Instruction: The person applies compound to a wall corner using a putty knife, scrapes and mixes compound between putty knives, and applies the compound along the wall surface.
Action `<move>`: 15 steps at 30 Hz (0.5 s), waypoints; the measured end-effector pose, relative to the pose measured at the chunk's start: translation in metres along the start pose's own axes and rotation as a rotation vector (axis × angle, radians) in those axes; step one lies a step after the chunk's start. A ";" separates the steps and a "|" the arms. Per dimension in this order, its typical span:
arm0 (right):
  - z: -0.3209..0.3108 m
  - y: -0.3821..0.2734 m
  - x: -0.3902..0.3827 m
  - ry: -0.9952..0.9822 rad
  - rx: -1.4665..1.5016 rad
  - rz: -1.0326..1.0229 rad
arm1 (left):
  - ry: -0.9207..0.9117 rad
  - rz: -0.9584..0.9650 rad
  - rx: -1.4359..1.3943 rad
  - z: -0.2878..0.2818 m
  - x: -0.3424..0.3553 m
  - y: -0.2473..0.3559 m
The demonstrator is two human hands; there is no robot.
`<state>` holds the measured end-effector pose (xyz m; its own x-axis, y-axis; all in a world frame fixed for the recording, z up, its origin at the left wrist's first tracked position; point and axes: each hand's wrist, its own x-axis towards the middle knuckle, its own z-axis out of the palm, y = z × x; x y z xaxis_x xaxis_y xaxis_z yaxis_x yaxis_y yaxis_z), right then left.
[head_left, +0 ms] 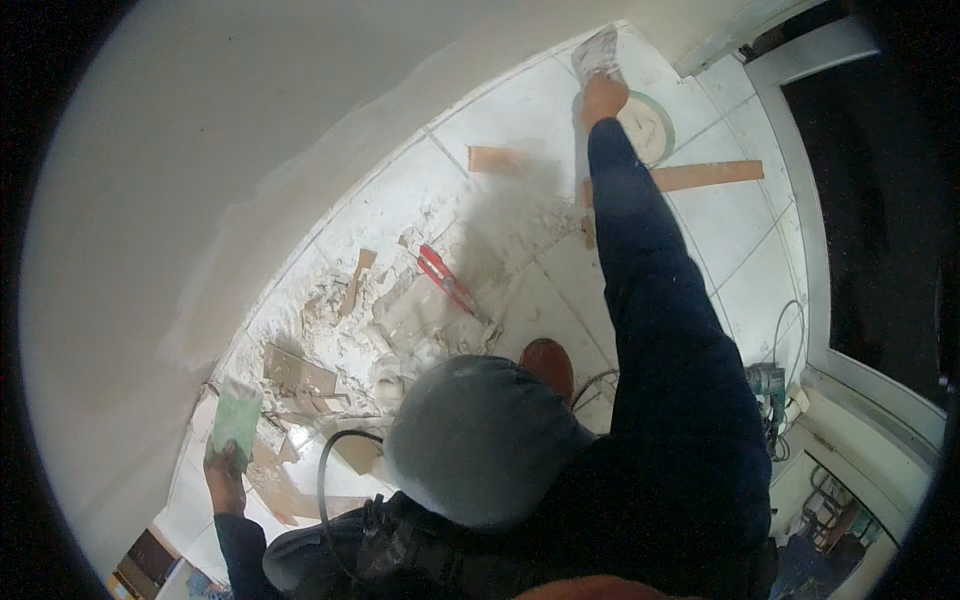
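Observation:
My left hand (224,478), at the lower left, is closed round the lower end of a flat green rectangular piece (236,412), held upright near the wall. My right arm stretches far forward. Its hand (604,98) is closed on a crumpled, pale, partly see-through packet (597,52) by the foot of the wall; its contents cannot be made out. Just right of that hand lies a round beige thing with a green rim (648,128), partly hidden by my arm. Between my hands, a red utility knife (445,277) rests on the littered floor.
Broken pale scraps and dust (400,315) cover the tiles along the wall (190,180). Brown strips (715,176) lie further off. My grey-clad knee (480,440) fills the lower middle. A corded power drill (766,385) stands at the right, near a white door frame (815,260).

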<state>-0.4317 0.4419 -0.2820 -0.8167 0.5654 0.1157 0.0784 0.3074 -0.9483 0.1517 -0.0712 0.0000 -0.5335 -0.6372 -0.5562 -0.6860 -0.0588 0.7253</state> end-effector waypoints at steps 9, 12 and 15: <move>0.082 0.073 0.070 0.100 -0.161 -0.364 | 0.284 -0.113 -0.245 -0.082 -0.011 -0.071; 0.083 0.073 0.053 0.033 -0.097 -0.293 | 0.316 -0.088 -0.301 -0.088 -0.008 -0.075; 0.082 0.068 -0.006 -0.188 0.595 0.009 | 0.315 -0.062 -0.277 -0.080 -0.004 -0.068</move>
<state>-0.4688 0.3966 -0.3712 -0.9082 0.4052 0.1045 -0.2023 -0.2065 -0.9573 0.2401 -0.1263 -0.0150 -0.2887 -0.8272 -0.4821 -0.5299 -0.2813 0.8000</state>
